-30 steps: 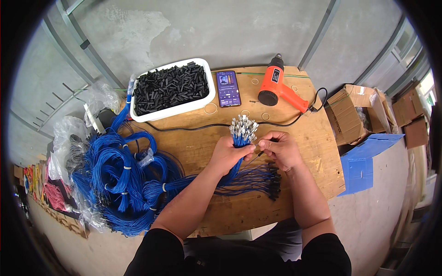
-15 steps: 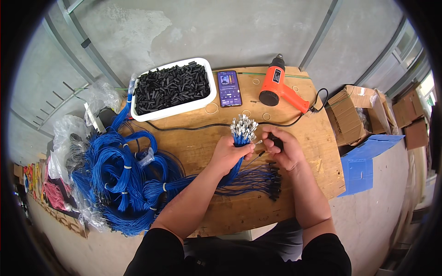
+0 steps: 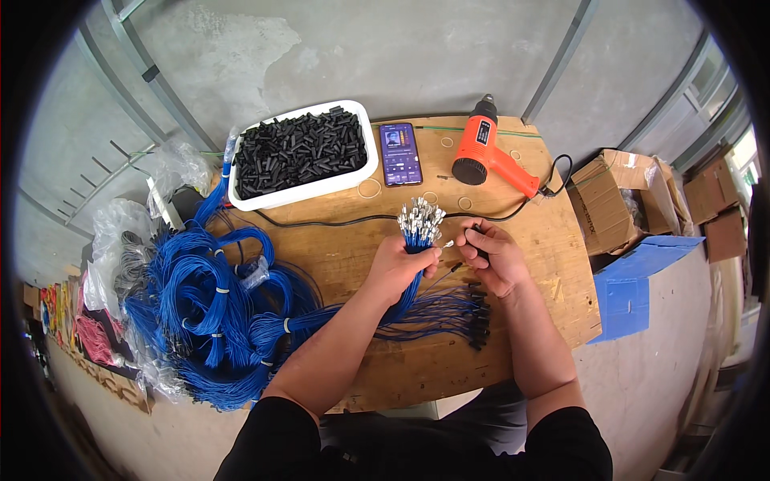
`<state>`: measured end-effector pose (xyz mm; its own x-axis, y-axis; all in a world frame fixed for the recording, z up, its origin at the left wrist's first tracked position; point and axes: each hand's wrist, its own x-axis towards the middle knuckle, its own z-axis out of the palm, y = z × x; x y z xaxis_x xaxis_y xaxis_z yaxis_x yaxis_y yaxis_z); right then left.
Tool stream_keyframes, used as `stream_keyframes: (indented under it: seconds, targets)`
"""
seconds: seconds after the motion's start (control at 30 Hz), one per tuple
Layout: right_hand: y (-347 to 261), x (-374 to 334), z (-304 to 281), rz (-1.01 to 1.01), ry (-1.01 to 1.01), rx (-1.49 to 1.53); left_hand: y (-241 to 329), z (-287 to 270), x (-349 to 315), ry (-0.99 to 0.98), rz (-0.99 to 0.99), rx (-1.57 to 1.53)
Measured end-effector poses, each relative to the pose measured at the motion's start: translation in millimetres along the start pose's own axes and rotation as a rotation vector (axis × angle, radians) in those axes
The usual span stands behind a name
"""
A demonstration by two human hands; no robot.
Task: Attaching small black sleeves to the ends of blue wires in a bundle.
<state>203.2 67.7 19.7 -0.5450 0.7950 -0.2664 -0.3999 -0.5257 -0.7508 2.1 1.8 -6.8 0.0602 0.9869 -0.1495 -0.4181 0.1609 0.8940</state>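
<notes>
My left hand (image 3: 395, 271) is closed around a bundle of blue wires (image 3: 414, 287), whose silvery metal terminals (image 3: 421, 218) fan out above the fist. A single terminal (image 3: 448, 244) sticks out sideways past the left thumb, toward my right hand (image 3: 504, 260). Black tubing pieces (image 3: 475, 247) sit in the curled fingers of that right hand; how many is hidden. Thumb and forefinger are just apart from the lone terminal. Below the right hand lie blue wires whose ends carry black sleeves (image 3: 479, 314).
A white tub (image 3: 302, 190) full of short black tubes stands at the back left, beside a phone (image 3: 401, 155). An orange heat gun (image 3: 486, 152) lies at the back right, its black cord crossing the table. Coiled blue wire bundles (image 3: 210, 309) cover the left side. Cardboard boxes (image 3: 601, 210) stand right.
My right hand has drawn slightly to the right, so its fingertips and the single terminal are now further apart. The left hand and its wire bundle have shifted only a little leftward.
</notes>
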Motion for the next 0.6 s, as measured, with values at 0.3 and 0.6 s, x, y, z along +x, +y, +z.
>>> stream_keyframes:
  seconds: [0.3,0.6]
  targets:
    - [2.9,-0.4,5.5,-0.042,0.005,-0.121,1.3,0.4,-1.2,0.028,0.002,-0.024]
    - [7.3,-0.1,2.7,-0.070,0.073,-0.185,2.7,0.2,-0.9,0.064,-0.005,-0.027]
